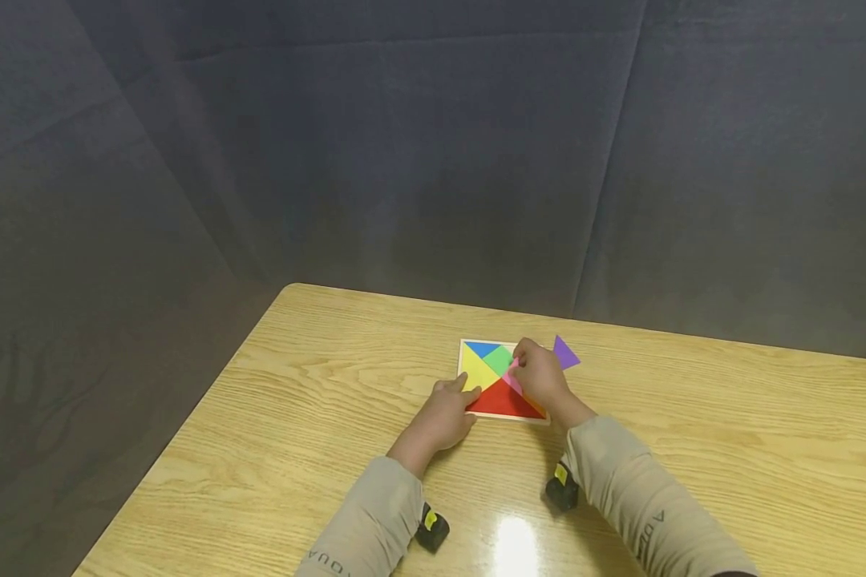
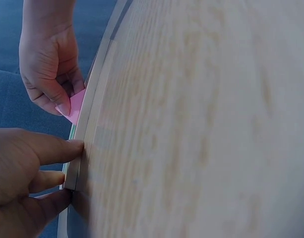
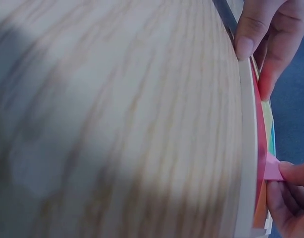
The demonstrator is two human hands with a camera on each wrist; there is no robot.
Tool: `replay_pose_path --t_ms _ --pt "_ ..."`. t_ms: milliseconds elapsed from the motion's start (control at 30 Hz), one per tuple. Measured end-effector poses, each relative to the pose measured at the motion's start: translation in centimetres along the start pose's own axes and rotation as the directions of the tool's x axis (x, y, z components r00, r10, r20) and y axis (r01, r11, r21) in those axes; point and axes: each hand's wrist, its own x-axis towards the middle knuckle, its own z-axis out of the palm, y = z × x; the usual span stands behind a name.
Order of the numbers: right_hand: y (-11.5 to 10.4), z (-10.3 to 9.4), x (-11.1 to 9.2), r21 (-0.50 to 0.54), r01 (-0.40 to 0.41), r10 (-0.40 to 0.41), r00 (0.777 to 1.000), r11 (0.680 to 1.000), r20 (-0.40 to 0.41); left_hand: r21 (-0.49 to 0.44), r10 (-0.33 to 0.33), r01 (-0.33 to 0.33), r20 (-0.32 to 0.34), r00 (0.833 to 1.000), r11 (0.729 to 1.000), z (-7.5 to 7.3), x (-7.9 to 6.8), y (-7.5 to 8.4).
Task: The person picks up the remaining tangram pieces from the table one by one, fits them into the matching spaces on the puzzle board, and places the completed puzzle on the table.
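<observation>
A shallow square tangram tray (image 1: pixel 505 417) lies on the table, filled with flat coloured pieces. Yellow (image 1: pixel 476 369), blue (image 1: pixel 481 349), green (image 1: pixel 497 361) and red (image 1: pixel 505 401) pieces show in it, with some orange (image 3: pixel 261 206) at the right side. My left hand (image 1: pixel 443 413) holds the tray's near-left corner, thumb at the front edge and a fingertip on the red piece. Between thumb and fingers, my right hand (image 1: pixel 540 375) pinches a pink tangram piece (image 2: pixel 75 106), tilted up over the tray. The right hand hides the tray's far-right part.
A purple triangle (image 1: pixel 565 353) lies beyond the right hand, at the tray's far-right side. Black wrist cameras (image 1: pixel 431 530) hang under both sleeves. Dark cloth (image 1: pixel 433 160) rises behind the wood-grain table (image 1: pixel 317 385) and along its left side.
</observation>
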Motion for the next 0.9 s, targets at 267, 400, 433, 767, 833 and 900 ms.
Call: replay_pose_path --t_ms 267,400,433,767,833,900 --pt "0.1 0.2 0.1 -0.011 0.019 -0.019 1.0 1.0 -0.021 0.0 0.002 -0.002 -0.003 1.0 1.0 -0.1 0.0 -0.1" --pt "0.2 0.1 0.1 -0.027 0.011 -0.012 1.0 1.0 -0.019 0.001 0.005 -0.005 -0.004 1.0 1.0 -0.1 0.0 -0.1" --pt "0.2 0.1 0.1 -0.034 0.005 -0.006 1.0 0.999 -0.017 0.001 0.007 -0.007 -0.004 1.0 1.0 -0.1 0.0 0.0" --pt "0.8 0.0 0.0 -0.087 -0.03 0.03 1.0 0.996 0.005 -0.003 0.0 0.0 0.002 1.0 1.0 -0.1 -0.1 0.5" --pt "0.9 0.0 0.0 -0.11 -0.014 0.014 1.0 0.994 -0.008 -0.002 0.002 -0.002 0.002 1.0 1.0 -0.1 -0.1 0.5" --pt "1.1 0.0 -0.2 -0.129 -0.004 0.002 1.0 0.992 -0.018 0.0 0.005 -0.005 0.003 1.0 1.0 0.0 -0.1 0.5"
